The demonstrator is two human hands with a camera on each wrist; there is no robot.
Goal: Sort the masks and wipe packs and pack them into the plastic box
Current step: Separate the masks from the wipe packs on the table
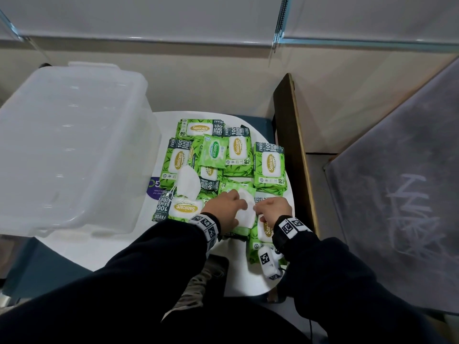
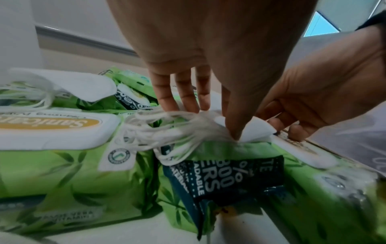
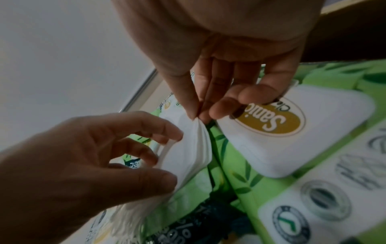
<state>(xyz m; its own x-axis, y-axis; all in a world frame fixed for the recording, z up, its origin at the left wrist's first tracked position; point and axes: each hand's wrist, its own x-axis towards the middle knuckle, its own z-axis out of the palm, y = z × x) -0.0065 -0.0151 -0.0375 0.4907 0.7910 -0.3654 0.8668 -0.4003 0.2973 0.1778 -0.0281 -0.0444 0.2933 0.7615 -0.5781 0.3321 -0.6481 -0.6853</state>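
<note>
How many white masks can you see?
2. One mask lies on the wipe packs beside the plastic box; the other is between the left hand and right hand. More may hide underneath.

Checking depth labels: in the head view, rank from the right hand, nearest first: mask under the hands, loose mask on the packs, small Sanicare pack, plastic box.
1. Mask under the hands: pinched by the right hand, touching.
2. Loose mask: to the left, on the packs.
3. Small Sanicare pack: farther back, mid-pile.
4. Plastic box: far left of the table.
</note>
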